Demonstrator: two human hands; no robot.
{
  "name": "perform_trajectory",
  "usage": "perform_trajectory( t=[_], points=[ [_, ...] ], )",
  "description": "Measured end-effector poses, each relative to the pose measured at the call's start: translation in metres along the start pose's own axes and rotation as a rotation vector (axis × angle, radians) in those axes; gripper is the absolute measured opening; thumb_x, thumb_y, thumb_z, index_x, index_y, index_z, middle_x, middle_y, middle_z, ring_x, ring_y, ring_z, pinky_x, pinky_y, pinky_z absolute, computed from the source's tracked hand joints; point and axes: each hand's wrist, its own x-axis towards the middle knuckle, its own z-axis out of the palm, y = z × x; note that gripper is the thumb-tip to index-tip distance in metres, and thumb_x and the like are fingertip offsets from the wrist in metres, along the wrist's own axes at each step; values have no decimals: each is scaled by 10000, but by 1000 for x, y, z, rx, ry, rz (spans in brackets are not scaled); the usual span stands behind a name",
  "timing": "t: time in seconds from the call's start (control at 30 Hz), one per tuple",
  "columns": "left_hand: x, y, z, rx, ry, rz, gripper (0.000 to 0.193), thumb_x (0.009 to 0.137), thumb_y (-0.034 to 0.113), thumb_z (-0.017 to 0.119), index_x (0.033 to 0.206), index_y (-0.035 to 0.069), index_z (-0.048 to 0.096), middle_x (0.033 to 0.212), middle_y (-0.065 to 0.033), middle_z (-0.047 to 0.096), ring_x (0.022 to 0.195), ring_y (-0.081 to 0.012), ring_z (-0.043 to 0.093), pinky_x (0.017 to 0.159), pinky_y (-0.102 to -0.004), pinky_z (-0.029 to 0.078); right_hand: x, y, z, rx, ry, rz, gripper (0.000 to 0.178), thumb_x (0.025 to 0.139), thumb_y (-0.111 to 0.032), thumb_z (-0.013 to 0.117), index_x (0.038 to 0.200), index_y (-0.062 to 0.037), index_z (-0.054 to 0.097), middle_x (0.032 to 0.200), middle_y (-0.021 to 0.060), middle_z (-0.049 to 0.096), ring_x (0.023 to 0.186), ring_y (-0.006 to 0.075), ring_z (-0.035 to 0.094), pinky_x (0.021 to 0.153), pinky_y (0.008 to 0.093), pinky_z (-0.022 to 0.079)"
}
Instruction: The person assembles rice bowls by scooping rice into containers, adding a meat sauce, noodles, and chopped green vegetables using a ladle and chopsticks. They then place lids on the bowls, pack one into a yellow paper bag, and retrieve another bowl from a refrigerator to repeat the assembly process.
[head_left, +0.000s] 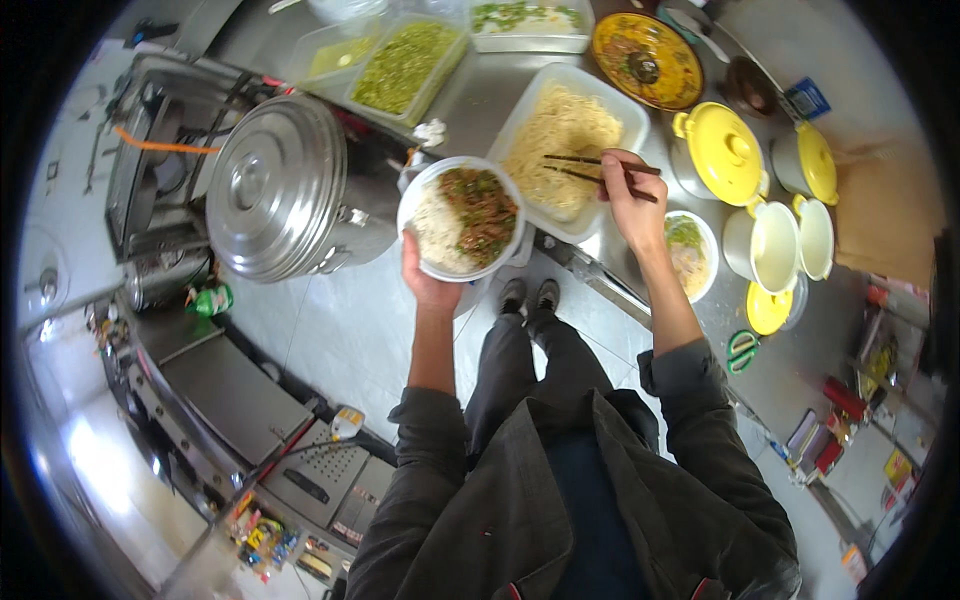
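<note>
My left hand [430, 282] is closed round the near left side of a white bowl [404, 212]. White rice [437, 232] fills the bowl's left half, and brown chopped meat with green bits [482, 215] covers the right half. In my right hand [632, 205] is a pair of dark chopsticks [585, 173], tips pointing left. They reach over pale shredded food [560, 130] in a translucent rectangular tub [634, 110]. Whether the tips touch the shreds I cannot tell. Just right of my right wrist stands another white bowl [712, 250] with greens and pale food in it.
A big lidded steel pot [275, 185] stands at the left. Behind are tubs of chopped greens [405, 70] and a yellow patterned dish [665, 60]. Yellow-lidded pots [722, 150], open pots [770, 245] and green-handled scissors [742, 350] occupy the steel counter's right side.
</note>
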Motion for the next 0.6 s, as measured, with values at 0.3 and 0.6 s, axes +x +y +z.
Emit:
perform_trajectory(
  t=[0.3,0.6],
  points=[
    [0,8,-19,127,2,-87,730,1037,585,310,1536,52,313,1534,-147,410,1389,-343,426,1148,-492,361,-60,7,-39,-35,127,147,390,1047,-268,550,1331,-4,579,1159,138,672,816,177,703,717,284,589],
    [30,30,-7,150,-168,-373,725,1036,585,337,1538,63,308,1535,-132,418,1412,-329,403,1174,-468,333,-56,65,15,570,669,71,369,1026,-248,546,1127,107,562,929,189,648,754,283,716,740,369,594]
  ],
)
